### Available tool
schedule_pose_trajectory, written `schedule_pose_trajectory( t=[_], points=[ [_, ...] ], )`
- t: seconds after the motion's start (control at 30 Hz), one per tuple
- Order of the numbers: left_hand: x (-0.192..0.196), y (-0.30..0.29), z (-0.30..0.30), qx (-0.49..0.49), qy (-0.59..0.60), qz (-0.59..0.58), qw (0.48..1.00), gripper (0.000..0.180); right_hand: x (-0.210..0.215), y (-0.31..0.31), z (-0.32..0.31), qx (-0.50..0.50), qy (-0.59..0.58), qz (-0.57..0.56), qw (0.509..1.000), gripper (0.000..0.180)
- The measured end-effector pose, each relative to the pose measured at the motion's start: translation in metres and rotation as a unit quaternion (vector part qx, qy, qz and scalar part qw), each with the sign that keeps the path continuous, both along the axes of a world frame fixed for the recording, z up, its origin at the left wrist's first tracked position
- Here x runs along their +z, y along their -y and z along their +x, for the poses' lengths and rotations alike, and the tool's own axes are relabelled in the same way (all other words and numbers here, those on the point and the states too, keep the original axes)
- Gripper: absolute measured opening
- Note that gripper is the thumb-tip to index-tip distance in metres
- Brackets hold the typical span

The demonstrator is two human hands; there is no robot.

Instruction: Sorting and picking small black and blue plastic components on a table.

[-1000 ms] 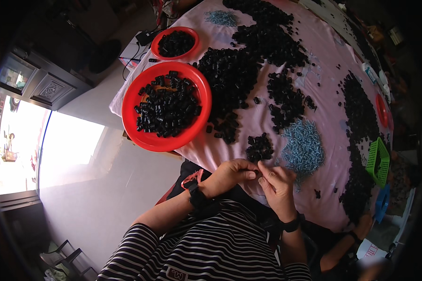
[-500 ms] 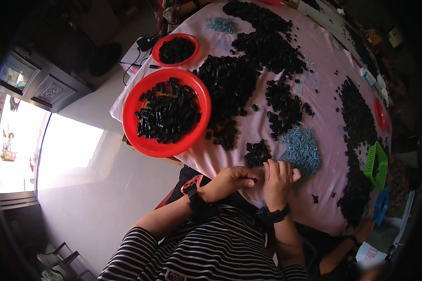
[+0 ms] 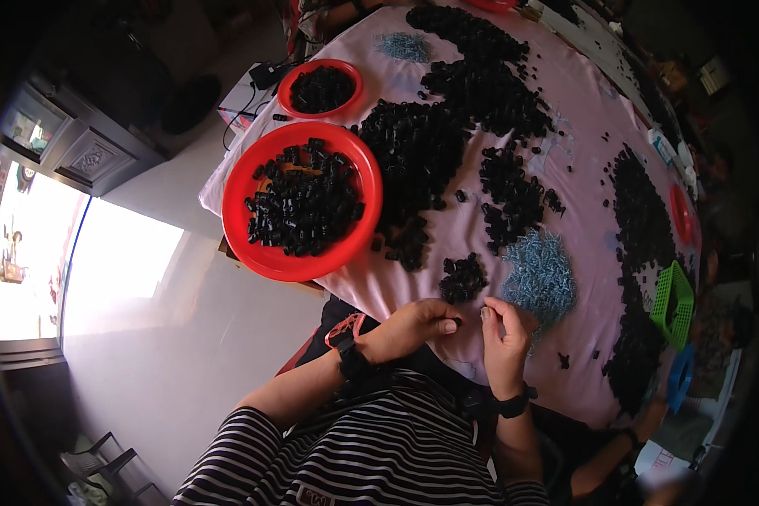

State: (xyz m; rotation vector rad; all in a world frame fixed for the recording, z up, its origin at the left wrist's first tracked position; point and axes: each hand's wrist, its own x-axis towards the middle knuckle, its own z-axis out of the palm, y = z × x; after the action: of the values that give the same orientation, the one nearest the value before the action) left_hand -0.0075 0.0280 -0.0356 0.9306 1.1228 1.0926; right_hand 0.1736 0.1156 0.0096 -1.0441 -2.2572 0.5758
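My left hand pinches a small black part at the bench edge; my right hand, fingers together, sits beside the screw pile, close for picking.

Home piecework room — cloth-covered table, cabinet

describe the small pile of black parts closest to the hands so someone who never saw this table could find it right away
Start at the pink tablecloth and go to its near edge, where the left hand and right hand meet. Just beyond the fingertips sits a small pile of black parts, beside the heap of pale blue screws. Unlike the big black heaps farther up, it is compact and stands alone.
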Motion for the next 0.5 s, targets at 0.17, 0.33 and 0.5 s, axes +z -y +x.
schedule_pose_trajectory(
  t=[0.17, 0.33, 0.5],
  points=[
    [0.001, -0.002, 0.000, -0.008, 0.021, -0.004, 1.000, 0.025, 0.019, 0.012, -0.004, 0.061, 0.016, -0.041, 0.997, 0.017],
    [0.004, -0.001, -0.001, -0.002, 0.023, 0.008, 1.000, 0.026, 0.013, 0.016, -0.006, 0.057, 0.026, -0.016, 0.998, 0.016],
    [-0.003, -0.001, 0.000, -0.012, 0.021, 0.011, 1.000, 0.027, 0.010, 0.019, -0.008, 0.052, 0.008, -0.021, 0.998, 0.016]
  ],
)
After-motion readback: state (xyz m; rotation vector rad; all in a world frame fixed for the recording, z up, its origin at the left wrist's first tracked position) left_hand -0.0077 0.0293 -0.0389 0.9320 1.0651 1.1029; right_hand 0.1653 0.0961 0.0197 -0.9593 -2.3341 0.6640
